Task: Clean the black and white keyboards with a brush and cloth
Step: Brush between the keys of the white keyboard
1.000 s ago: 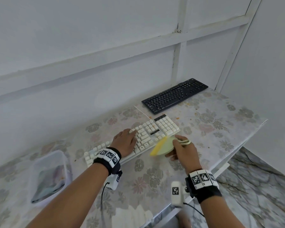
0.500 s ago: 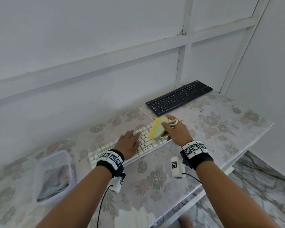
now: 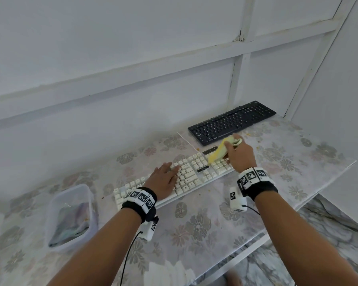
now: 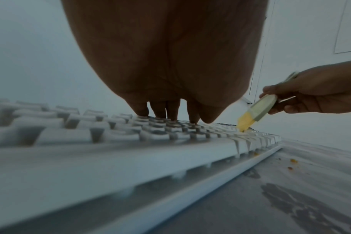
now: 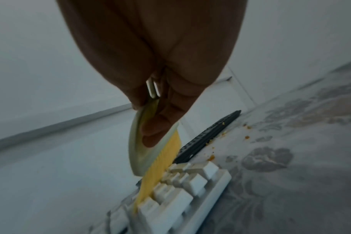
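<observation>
A white keyboard [image 3: 191, 176] lies slantwise on the flowered tabletop [image 3: 194, 223]. My left hand [image 3: 163, 180] lies flat on its middle keys, fingers straight [image 4: 164, 109]. My right hand [image 3: 239, 154] grips a pale green brush [image 3: 220, 150] with yellow bristles [image 5: 158, 172]. The bristles touch the keys at the keyboard's right end [image 5: 182, 178]. From the left wrist view the brush [image 4: 256, 110] slants down onto the far keys. A black keyboard [image 3: 232, 121] lies behind, near the wall.
A clear plastic tub [image 3: 70, 215] holding a folded cloth stands at the left. Orange crumbs [image 5: 247, 137] lie on the tabletop beside both keyboards. The table's front right edge [image 3: 277, 221] drops to a marble floor. A white panelled wall stands close behind.
My right hand has carried the brush from the keyboard's front edge up and back onto the right-end keys. The left hand has stayed on the keys.
</observation>
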